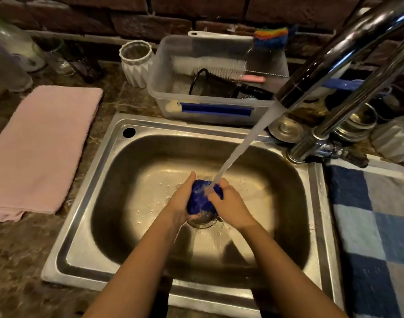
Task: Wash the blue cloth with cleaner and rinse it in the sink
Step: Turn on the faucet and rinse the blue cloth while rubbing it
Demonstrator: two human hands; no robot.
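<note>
Blue cloth, wet and bunched into a ball, sits clamped between both hands low in the stainless sink, right above the drain. The left hand wraps its grip around the left side of the cloth, fingers closed on it, thumb pointing up toward the back of the basin. The right hand presses its grip closed on the right side, knuckles up. A stream of water falls at a slant from the chrome faucet and lands on the top of the cloth, between the two hands. Droplets and small bubbles dot the basin floor around the drain.

On the counter to the left of the sink lies a folded pink towel. Behind the sink stands a clear plastic tub holding a white bottle brush and a black mesh cup lying on its side. Just left of the tub is a white ribbed vase. To the right of the sink a blue and grey checked towel covers the counter. A dark brick wall runs along the back.
</note>
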